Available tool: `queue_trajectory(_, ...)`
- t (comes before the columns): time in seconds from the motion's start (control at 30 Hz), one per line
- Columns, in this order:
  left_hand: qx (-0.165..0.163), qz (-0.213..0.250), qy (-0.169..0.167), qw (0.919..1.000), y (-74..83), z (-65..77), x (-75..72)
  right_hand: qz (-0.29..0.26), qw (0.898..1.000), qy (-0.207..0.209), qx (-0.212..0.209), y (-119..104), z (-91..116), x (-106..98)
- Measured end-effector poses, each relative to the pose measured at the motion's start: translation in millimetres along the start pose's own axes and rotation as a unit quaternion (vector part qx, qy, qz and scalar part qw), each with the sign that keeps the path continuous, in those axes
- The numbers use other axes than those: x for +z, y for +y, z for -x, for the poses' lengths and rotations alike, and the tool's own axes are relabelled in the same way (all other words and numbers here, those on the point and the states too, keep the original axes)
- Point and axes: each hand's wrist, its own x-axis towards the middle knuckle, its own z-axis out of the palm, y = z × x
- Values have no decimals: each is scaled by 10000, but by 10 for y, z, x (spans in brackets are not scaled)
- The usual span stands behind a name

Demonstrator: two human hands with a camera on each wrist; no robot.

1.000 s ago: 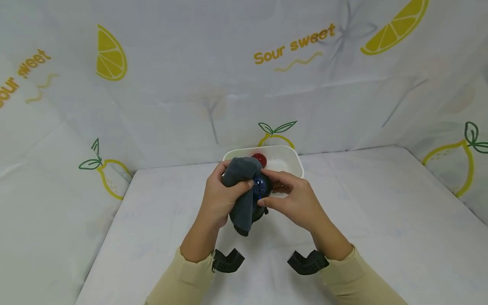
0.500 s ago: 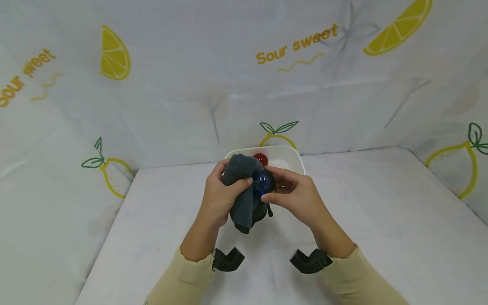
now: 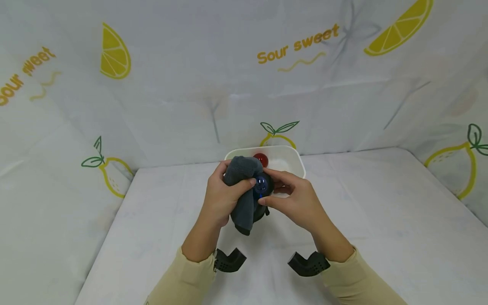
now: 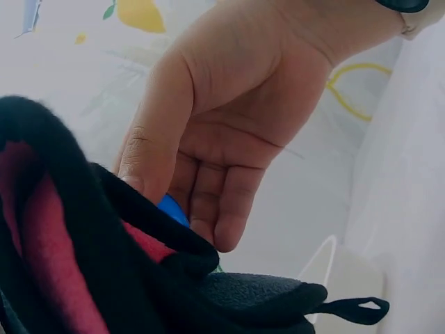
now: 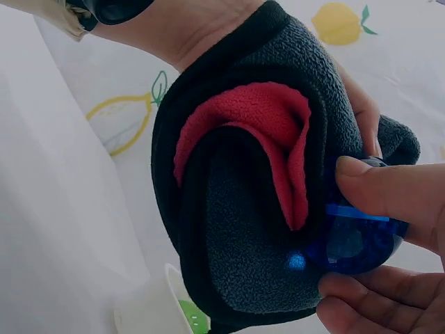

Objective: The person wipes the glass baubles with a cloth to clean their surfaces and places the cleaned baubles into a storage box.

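Observation:
My left hand (image 3: 221, 195) grips a folded dark grey cloth (image 3: 241, 169), its thumb pressing against a translucent blue ball (image 3: 261, 184). The right hand (image 3: 299, 199) holds that ball from the other side between thumb and fingers. In the right wrist view, the ball (image 5: 354, 243) sits against the cloth (image 5: 257, 271), which shows a pink-red inner face and black edging; the left hand is mostly behind the cloth. The left wrist view shows the right hand (image 4: 222, 118) beyond the cloth (image 4: 139, 271), with only a sliver of blue ball (image 4: 172, 209) showing.
A white plastic tub (image 3: 295, 165) stands behind the hands near the back of the table, with a red translucent ball (image 3: 261, 159) in it. The white table (image 3: 381, 220) meets a lemon-printed backdrop (image 3: 171, 114) at its far edge.
Both hands, cloth and ball rose slightly half a second ago and have since dipped back down. The ball and right hand moved slightly right, then back left. Both holds stay the same.

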Motion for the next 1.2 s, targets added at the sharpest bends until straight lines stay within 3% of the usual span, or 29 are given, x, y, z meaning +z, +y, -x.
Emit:
queue_trajectory(0.53,-17,-149,-6,9999,-7,-8,37,100,9999,62,31,32,1,-6)
queue_trajectory(0.9,326,260,-801,9959,-8,-5,-49,225,9978,501,376,55,-38,-15)
queue_trajectory(1.03,402,260,-954,9943,1,-4,-60,280,9975,634,135,45,-30,-16)
queue_trajectory(1.2,456,454,-1018,9927,-26,-25,-41,541,9933,635,-795,39,-5,-37)
